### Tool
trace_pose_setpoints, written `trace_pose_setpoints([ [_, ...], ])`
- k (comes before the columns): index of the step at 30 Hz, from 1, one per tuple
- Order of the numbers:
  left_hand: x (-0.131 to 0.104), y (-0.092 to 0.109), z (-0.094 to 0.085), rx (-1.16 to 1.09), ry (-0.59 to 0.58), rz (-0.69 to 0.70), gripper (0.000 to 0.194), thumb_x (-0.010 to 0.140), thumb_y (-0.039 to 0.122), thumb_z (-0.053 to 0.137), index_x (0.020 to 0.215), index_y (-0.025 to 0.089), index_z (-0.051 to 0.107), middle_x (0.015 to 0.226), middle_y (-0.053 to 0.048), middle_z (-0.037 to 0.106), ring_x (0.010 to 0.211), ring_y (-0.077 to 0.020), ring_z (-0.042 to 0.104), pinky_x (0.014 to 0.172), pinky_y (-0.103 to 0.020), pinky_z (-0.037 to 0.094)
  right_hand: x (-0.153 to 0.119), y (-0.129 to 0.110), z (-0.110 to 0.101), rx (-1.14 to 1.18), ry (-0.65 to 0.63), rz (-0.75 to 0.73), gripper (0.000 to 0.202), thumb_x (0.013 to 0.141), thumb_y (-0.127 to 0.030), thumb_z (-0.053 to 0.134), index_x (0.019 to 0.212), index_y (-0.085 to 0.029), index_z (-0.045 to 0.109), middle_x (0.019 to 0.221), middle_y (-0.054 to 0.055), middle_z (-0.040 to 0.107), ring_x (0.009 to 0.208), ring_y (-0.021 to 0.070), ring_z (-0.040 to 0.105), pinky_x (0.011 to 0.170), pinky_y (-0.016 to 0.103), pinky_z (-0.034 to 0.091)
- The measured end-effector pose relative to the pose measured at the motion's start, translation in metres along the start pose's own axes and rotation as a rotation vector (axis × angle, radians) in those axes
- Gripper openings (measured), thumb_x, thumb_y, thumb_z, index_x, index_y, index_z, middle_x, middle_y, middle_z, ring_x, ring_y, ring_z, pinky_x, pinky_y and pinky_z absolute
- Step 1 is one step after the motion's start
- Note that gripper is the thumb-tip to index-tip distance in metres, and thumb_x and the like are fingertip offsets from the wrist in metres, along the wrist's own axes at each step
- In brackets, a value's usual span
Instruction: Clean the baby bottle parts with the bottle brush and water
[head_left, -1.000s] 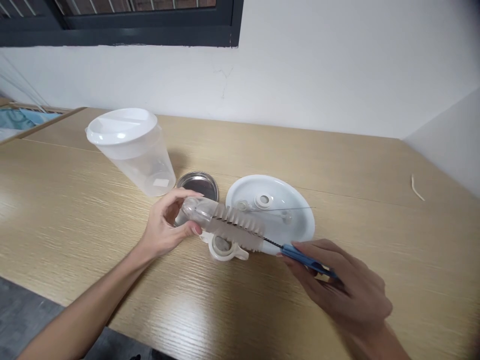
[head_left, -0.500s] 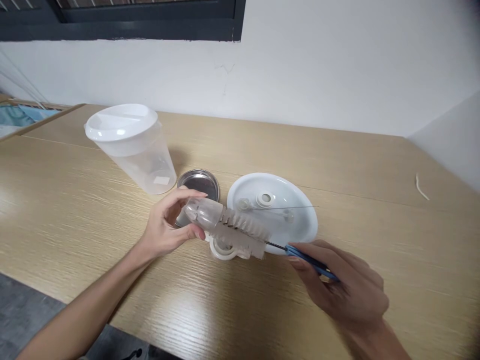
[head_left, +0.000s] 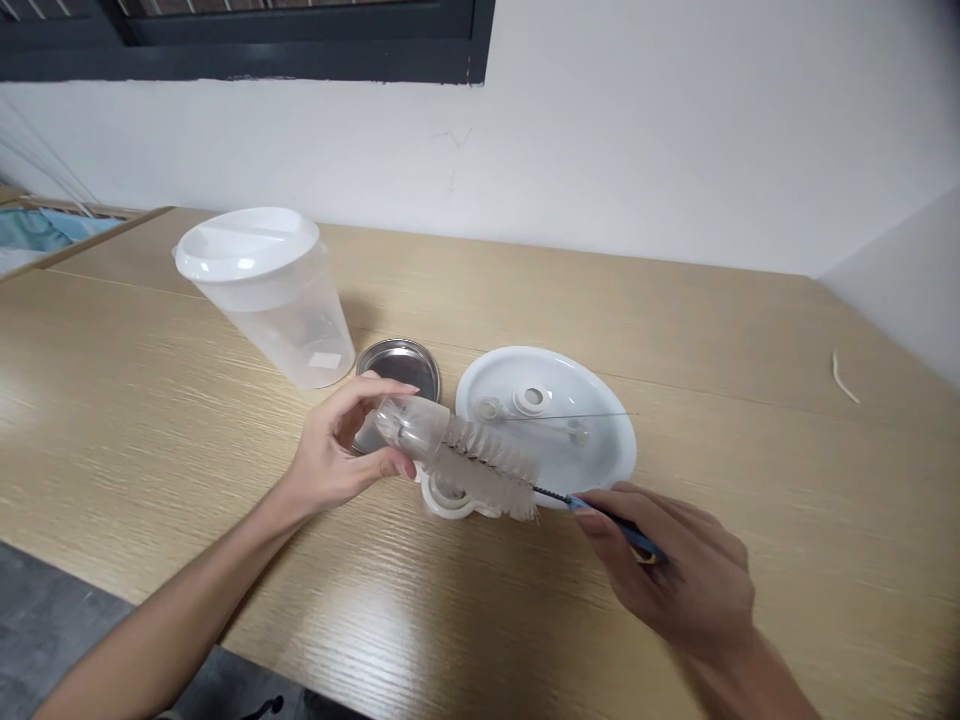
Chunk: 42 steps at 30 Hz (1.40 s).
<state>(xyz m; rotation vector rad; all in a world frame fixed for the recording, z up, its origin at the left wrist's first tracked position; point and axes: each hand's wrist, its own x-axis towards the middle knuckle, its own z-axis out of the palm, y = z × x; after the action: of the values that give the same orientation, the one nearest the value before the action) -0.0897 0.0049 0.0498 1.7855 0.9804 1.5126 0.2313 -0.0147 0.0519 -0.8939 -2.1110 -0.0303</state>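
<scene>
My left hand (head_left: 341,440) pinches a small clear rounded cup (head_left: 412,427) between thumb and fingers. The tip of a white bristle brush (head_left: 491,470) is inside that cup, and most of its bristles stick out to the right. My right hand (head_left: 675,560) is closed around the brush's blue handle (head_left: 619,528). Behind the brush is a white oval plate (head_left: 592,465) holding a ring-shaped part (head_left: 532,399), small clear pieces and a thin rod. A white ring-shaped piece (head_left: 450,505) lies under the brush, partly hidden by it.
A clear pitcher (head_left: 292,335) with a white lid stands at the back left. Beside it lies a round metal dish (head_left: 409,365), partly behind my left hand. A short white strip (head_left: 844,378) lies at the far right of the wooden table (head_left: 525,640).
My right hand has moved slightly left with the brush handle. Its bristles have turned a little. My left hand and the cup have shifted slightly right in view.
</scene>
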Motion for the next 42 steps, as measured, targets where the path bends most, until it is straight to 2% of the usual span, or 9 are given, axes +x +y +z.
trace_pose_setpoints([
  [4,0.000,0.001,0.000,0.024,0.003,-0.003,0.056,0.068,0.042,0.096,0.119,0.027,0.078,0.106,-0.009,0.075,0.093,-0.0224,0.069,0.080,-0.033,0.056,-0.002,0.000,-0.001,0.013,-0.012,0.034,0.013,0.099,-0.026,0.062,0.087,-0.025,0.066,0.063,-0.003,0.071,0.047,0.0129,0.065,0.048,0.023,0.050],
  [9,0.000,0.001,-0.002,0.059,0.012,-0.027,0.055,0.070,0.042,0.096,0.120,0.026,0.077,0.111,-0.010,0.076,0.099,-0.0247,0.070,0.086,-0.036,0.057,-0.006,0.007,-0.004,0.076,-0.114,0.100,0.024,0.101,-0.049,0.062,0.091,-0.027,0.066,0.058,-0.006,0.070,0.040,0.0110,0.058,0.043,0.023,0.045],
  [13,0.001,-0.001,-0.003,0.037,0.016,-0.049,0.055,0.070,0.043,0.096,0.119,0.027,0.078,0.114,-0.011,0.077,0.101,-0.0256,0.071,0.088,-0.037,0.057,-0.011,0.012,-0.005,0.120,-0.214,0.152,0.023,0.099,-0.051,0.065,0.101,-0.028,0.063,0.054,-0.010,0.067,0.039,0.0109,0.052,0.042,0.022,0.042],
  [16,0.002,-0.002,-0.003,0.013,0.011,-0.047,0.054,0.069,0.042,0.096,0.118,0.027,0.078,0.115,-0.011,0.077,0.102,-0.0257,0.072,0.089,-0.037,0.058,-0.012,0.010,-0.004,0.059,-0.214,0.140,0.027,0.098,-0.054,0.065,0.099,-0.028,0.063,0.055,-0.009,0.062,0.040,0.0101,0.050,0.042,0.022,0.040],
  [23,0.002,-0.003,-0.002,-0.001,0.016,-0.071,0.055,0.068,0.043,0.097,0.117,0.026,0.078,0.113,-0.010,0.078,0.102,-0.0259,0.072,0.088,-0.036,0.057,-0.005,-0.003,-0.003,0.037,-0.121,0.109,0.009,0.098,-0.033,0.063,0.094,-0.026,0.058,0.058,-0.008,0.062,0.043,0.0088,0.056,0.046,0.021,0.044],
  [27,0.002,-0.003,-0.002,-0.032,0.023,-0.091,0.055,0.069,0.044,0.096,0.117,0.025,0.077,0.111,-0.010,0.078,0.096,-0.0237,0.072,0.083,-0.034,0.057,-0.004,-0.006,-0.003,0.042,-0.118,0.119,0.009,0.097,-0.034,0.065,0.099,-0.026,0.060,0.061,-0.008,0.066,0.043,0.0082,0.060,0.048,0.019,0.048],
  [32,0.003,0.003,-0.001,-0.059,0.037,-0.120,0.052,0.071,0.045,0.095,0.115,0.023,0.076,0.104,-0.008,0.078,0.091,-0.0221,0.072,0.079,-0.032,0.056,-0.014,-0.001,0.001,-0.025,0.006,0.181,0.016,0.094,-0.032,0.071,0.107,-0.024,0.065,0.080,-0.001,0.075,0.057,0.0118,0.070,0.054,0.020,0.056],
  [39,0.004,0.008,0.000,-0.040,0.091,-0.192,0.046,0.074,0.052,0.091,0.105,0.020,0.077,0.098,-0.008,0.079,0.087,-0.0217,0.071,0.077,-0.033,0.056,-0.012,0.006,0.000,-0.061,0.149,-0.103,0.028,0.082,-0.005,0.080,0.102,-0.019,0.067,0.095,0.005,0.073,0.077,0.0150,0.073,0.065,0.025,0.062],
  [42,0.004,0.008,0.000,-0.048,0.075,-0.186,0.047,0.073,0.050,0.092,0.106,0.020,0.077,0.098,-0.008,0.078,0.087,-0.0212,0.071,0.078,-0.033,0.056,-0.010,0.003,-0.002,-0.093,0.172,-0.107,0.031,0.078,0.001,0.082,0.099,-0.018,0.069,0.091,0.004,0.073,0.073,0.0133,0.072,0.063,0.023,0.062],
])
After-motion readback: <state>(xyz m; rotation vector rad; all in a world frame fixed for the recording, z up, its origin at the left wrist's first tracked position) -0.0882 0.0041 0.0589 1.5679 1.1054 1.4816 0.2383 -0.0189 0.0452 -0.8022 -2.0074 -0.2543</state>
